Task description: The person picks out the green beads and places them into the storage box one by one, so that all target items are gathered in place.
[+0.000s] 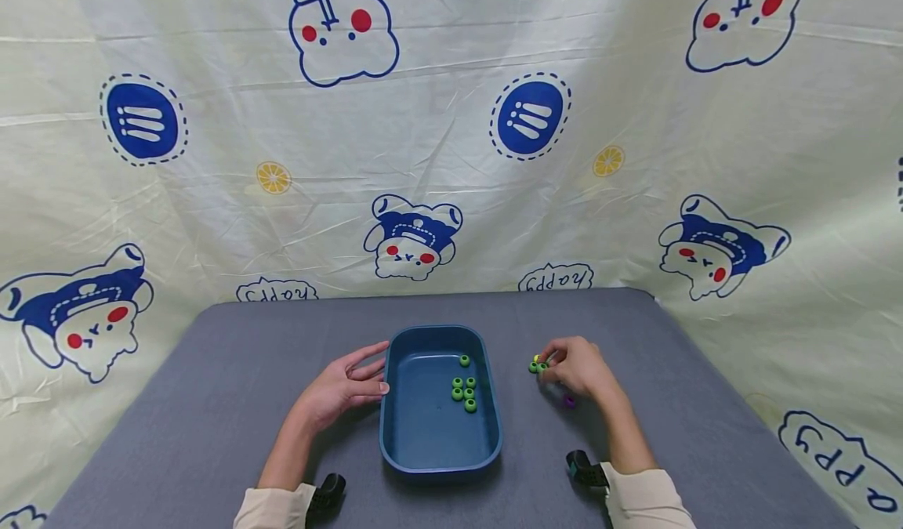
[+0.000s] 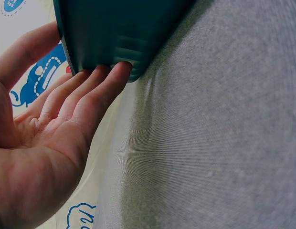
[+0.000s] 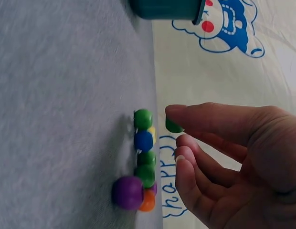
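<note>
A blue plastic bin point(image 1: 419, 411) sits mid-table, with several green beads point(image 1: 470, 406) on its floor. At its left side wall my left hand point(image 1: 335, 392) rests with long, spread fingers; their tips touch the wall in the left wrist view. Right of the bin, my right hand point(image 1: 578, 366) pinches a green bead point(image 3: 173, 126) between thumb and finger, held up off the table. Below it lie a green bead point(image 3: 142, 119), a blue bead point(image 3: 143, 141), a yellow bead point(image 3: 153, 131), an orange bead point(image 3: 147, 201) and a larger-looking purple bead point(image 3: 128, 193). My hand partly hides this cluster in the head view.
Grey cloth covers the table point(image 1: 282, 349). A pale printed curtain point(image 1: 451, 145) hangs behind and along both sides. Black straps with a small device point(image 1: 584, 470) are worn at both wrists, beside light sleeves point(image 1: 645, 501).
</note>
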Tool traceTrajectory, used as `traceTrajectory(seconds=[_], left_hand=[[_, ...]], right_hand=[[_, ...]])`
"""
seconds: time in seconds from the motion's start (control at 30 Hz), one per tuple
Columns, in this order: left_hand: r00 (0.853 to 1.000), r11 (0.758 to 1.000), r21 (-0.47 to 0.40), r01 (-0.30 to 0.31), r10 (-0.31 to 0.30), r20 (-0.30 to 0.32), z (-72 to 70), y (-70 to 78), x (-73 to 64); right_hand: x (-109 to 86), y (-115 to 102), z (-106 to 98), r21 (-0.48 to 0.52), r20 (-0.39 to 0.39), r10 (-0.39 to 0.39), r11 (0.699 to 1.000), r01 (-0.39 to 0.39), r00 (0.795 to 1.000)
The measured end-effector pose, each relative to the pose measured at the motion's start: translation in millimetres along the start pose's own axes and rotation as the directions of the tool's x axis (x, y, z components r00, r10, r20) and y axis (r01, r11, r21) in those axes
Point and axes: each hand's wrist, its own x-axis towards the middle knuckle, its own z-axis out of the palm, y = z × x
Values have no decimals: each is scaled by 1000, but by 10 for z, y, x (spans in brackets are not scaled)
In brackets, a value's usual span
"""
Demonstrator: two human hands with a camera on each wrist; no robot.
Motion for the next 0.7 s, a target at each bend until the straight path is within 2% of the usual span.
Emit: traceTrajectory(seconds=[0.13,0.5,0.7], left_hand=[[1000,1000,5,0,0,4,-3,-1,8],[1000,1000,4,-1,1,9,-4,-3,11],[1000,1000,-7,-1,1,15,-14,-6,2]], right_hand=[[4,-71,11,21,-5,-38,999,38,999],[-4,-290,61,84,21,-47,995,45,999],[-6,-378,95,91,3,-79,993,78,997]])
